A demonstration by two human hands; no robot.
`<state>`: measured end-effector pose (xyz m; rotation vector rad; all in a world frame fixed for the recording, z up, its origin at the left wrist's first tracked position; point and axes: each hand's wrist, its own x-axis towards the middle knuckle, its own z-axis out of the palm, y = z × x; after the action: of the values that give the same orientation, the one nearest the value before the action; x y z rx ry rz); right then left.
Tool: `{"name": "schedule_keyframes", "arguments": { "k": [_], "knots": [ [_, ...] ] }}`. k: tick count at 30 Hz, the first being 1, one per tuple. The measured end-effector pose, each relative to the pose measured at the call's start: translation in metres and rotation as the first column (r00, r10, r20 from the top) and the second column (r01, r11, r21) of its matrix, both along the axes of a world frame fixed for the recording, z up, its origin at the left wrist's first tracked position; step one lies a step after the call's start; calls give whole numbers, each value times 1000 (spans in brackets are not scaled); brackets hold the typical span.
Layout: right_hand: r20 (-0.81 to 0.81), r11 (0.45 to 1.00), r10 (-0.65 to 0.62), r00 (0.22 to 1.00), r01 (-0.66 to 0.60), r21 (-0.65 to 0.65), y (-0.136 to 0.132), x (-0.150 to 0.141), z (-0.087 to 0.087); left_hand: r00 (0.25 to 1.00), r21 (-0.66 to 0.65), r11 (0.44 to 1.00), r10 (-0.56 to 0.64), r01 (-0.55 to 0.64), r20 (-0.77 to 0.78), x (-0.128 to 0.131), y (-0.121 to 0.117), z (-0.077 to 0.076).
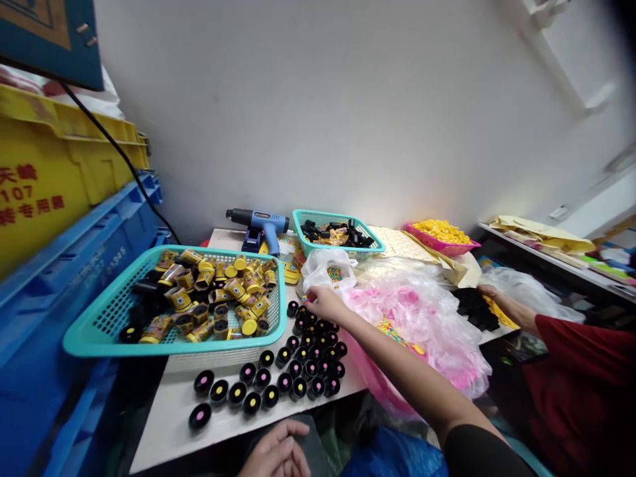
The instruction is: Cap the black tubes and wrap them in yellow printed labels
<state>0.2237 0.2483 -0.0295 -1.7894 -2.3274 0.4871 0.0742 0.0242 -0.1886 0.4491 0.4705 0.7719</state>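
Rows of black round cups (251,403), each with a pink or yellow dot inside, stand on the white table (166,424). My right hand (325,305) is over the far end of these rows, its fingertips pinched on a small coloured piece whose exact kind is too small to tell. Just behind it sits a white plastic bag (318,265) holding multicoloured small pieces (334,273). My left hand (279,454) is low at the table's front edge, fingers loosely bent and apart, holding nothing visible.
A large teal basket (74,341) of yellow printed tubes is at left; a smaller teal basket (342,250) is behind. A blue heat gun (271,228) stands near the wall. Pink and clear plastic bags (427,311) lie right. A co-worker's hand (501,303) touches black items (474,308).
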Motion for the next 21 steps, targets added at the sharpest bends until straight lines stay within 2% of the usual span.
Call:
{"name": "schedule_keyframes", "arguments": {
  "k": [5,9,16,19,21],
  "knots": [
    [256,999,31,966,-40,30,-3,-14,0,1000,-3,1000,-4,4,6,0,0,-2],
    [368,995,69,927,-92,46,-4,-20,1,1000,-26,1000,15,-15,18,2,-1,-6],
    [429,980,119,896,-175,93,-11,-27,5,999,-54,998,-19,22,41,1,-1,-4],
    [424,980,83,902,-152,131,-12,-18,17,999,-54,998,-21,23,31,0,-2,-4],
    [416,980,11,909,-92,175,-6,-4,30,1000,-46,999,-13,14,27,1,-2,-5]
  ]
}}
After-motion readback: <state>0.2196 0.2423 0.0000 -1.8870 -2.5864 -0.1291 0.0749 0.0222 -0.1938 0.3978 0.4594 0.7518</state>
